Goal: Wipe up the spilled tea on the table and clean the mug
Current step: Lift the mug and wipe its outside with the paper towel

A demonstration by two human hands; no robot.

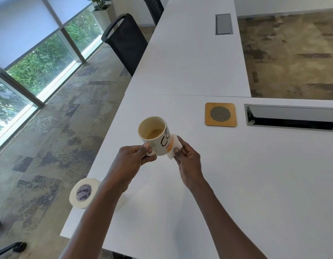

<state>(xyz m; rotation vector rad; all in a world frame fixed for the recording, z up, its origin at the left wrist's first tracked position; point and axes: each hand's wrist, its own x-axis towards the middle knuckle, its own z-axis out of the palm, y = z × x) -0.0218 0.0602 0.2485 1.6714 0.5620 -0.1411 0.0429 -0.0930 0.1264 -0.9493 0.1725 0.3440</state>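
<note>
A cream mug with black lettering and an orange band is held tilted above the white table. Brown tea sits in its bottom. My left hand grips the mug by its handle side. My right hand presses a folded white tissue against the mug's outer wall near its base. No spilled tea shows on the table surface around the hands.
A roll of white tissue paper lies at the table's left edge. A square wooden coaster sits farther back, beside an open cable hatch. Black chairs stand along the left side.
</note>
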